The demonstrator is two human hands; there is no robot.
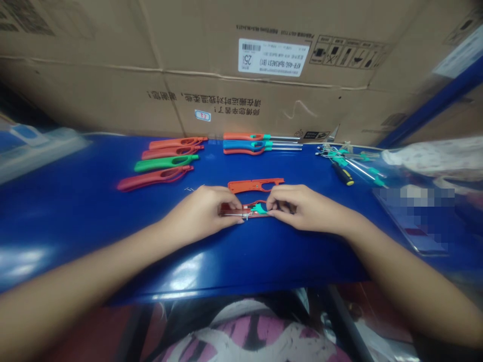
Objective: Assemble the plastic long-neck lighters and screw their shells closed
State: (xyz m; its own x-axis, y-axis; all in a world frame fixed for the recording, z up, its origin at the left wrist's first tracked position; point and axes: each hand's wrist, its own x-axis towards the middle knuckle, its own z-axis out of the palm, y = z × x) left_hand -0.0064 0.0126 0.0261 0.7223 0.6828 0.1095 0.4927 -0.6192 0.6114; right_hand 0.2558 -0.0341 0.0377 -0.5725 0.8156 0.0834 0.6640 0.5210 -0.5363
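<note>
- The left hand [204, 208] and the right hand [298, 206] meet at the middle of the blue worktop [75, 211], well in from its near edge
- Between them lies a red lighter shell [245, 210], flat on the worktop, its long side running left to right
- The left hand's fingers [230, 201] are pinched on the shell's left end; the right hand's fingers [277, 201] are pinched on its right end
- A teal trigger piece [259, 207] sits in the shell, just beside the right fingertips
- Just beyond the hands lies an orange shell half [254, 185], apart from the held one
- Further left, four open shells [166, 163] lie in a slanted row: two orange, one green, one red
- At the back centre, three finished lighters [260, 143] lie side by side, metal tubes pointing right
- To the right lies a loose bundle of metal tubes [354, 161] with teal ends, with a screwdriver [343, 173] beside it
- A cardboard box [151, 60] with a white label [273, 57] stands along the far edge
</note>
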